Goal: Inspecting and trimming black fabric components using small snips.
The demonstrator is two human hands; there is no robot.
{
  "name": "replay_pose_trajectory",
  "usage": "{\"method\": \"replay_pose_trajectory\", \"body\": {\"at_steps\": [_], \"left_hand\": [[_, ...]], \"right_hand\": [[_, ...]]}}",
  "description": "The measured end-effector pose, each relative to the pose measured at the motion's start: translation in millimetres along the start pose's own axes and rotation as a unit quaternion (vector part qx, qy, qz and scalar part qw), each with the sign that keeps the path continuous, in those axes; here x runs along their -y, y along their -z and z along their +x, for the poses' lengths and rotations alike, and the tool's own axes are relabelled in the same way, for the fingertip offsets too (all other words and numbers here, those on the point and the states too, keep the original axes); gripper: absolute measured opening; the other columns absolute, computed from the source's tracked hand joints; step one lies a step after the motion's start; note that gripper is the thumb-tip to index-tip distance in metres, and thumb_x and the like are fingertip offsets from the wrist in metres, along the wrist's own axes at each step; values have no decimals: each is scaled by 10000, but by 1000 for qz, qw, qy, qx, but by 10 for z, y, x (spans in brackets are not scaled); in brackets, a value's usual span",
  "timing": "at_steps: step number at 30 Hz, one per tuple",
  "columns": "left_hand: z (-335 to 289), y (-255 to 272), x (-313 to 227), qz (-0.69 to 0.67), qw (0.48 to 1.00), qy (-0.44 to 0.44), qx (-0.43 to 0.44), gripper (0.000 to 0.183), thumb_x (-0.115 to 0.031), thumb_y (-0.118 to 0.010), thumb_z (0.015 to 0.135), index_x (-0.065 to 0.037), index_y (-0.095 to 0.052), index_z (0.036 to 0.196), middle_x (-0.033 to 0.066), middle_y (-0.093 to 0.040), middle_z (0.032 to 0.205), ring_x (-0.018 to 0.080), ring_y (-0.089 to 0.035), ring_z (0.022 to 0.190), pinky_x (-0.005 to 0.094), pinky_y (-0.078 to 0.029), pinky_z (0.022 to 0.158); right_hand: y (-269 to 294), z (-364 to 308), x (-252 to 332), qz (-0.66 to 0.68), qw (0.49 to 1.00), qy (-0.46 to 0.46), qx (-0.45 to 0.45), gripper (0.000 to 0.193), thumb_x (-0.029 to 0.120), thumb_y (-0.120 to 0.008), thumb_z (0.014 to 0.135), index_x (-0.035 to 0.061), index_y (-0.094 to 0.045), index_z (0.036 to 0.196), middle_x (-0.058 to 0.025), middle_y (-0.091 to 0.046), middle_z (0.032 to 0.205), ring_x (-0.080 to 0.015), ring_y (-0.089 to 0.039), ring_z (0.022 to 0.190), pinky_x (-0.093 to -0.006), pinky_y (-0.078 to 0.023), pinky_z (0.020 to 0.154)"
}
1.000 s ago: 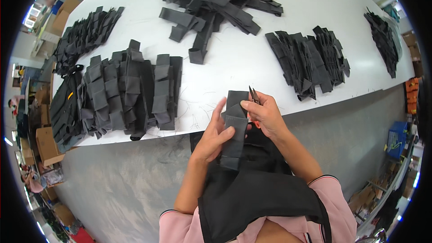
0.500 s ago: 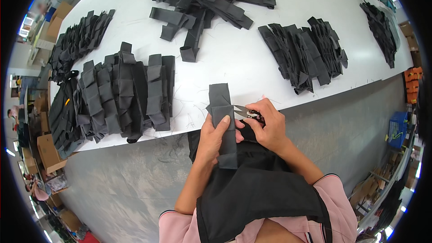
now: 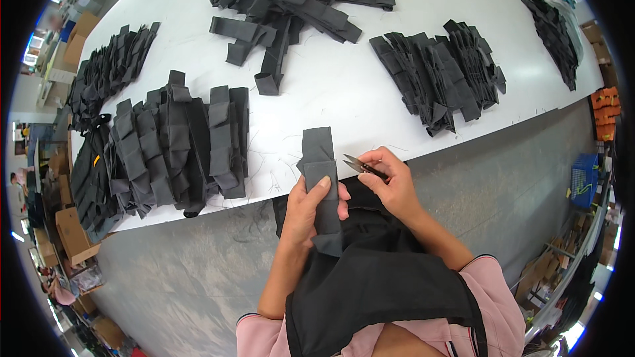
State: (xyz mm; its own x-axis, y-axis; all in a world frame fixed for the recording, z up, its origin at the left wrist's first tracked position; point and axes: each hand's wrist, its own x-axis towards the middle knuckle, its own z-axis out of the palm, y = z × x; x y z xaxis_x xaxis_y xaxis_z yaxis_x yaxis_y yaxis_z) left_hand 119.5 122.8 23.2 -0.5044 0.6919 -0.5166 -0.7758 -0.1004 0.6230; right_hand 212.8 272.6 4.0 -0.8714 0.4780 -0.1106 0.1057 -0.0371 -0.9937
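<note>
Head view, long dark-grey fabric strip (image 3: 320, 158) clamped in left hand (image 3: 301, 215), thumb (image 3: 320, 189) atop, right hand (image 3: 395, 185) gripping pointed, seemingly metal snips (image 3: 359, 164).

blue basket (image 3: 583, 180) near orange items (image 3: 604, 116), cardboard box (image 3: 73, 231) at left, grey floor (image 3: 192, 284)

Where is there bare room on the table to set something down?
Between the central heap and the right bundle, and between that one and the far-right bundle. Crowded: the left side, packed with strip bundles; loose threads lie left of the held strip.
</note>
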Motion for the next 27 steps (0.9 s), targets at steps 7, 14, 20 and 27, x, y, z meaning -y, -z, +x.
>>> {"method": "replay_pose_trajectory", "body": {"at_steps": [7,14,20,27], "left_hand": [[-6,-30,7,-137,989,52,18,179,-171,-487,932,-9,-450,1000,127,-584,757,163,-519,467,274,-436,432],[-21,-23,18,-196,977,74,47,191,-184,-455,951,1,-460,999,122,-581,759,160,-510,467,272,-423,424],[-8,-15,48,-247,962,87,76,183,-184,-444,957,-12,-464,1016,118,-580,761,162,-516,481,265,-422,435],[-33,-92,1,-101,995,20,15,217,-178,-488,940,1,-451,1057,113,-603,779,171,-561,541,277,-480,502]], "right_hand": [[-100,-8,40,161,979,-115,43,212,0,-576,846,-5,-531,1054,-57,-610,951,-89,-574,879,-224,-443,802],[-168,-13,65,155,984,-84,37,196,-8,-569,846,-9,-539,1039,-50,-612,913,-92,-581,851,-223,-452,785],[-217,-51,14,229,967,-109,15,193,26,-575,849,2,-555,1040,-30,-603,845,-45,-511,615,-178,-394,541],[-231,-81,193,235,967,-94,-12,169,38,-592,846,3,-571,1010,-22,-579,777,-71,-521,565,-196,-401,501]]}}
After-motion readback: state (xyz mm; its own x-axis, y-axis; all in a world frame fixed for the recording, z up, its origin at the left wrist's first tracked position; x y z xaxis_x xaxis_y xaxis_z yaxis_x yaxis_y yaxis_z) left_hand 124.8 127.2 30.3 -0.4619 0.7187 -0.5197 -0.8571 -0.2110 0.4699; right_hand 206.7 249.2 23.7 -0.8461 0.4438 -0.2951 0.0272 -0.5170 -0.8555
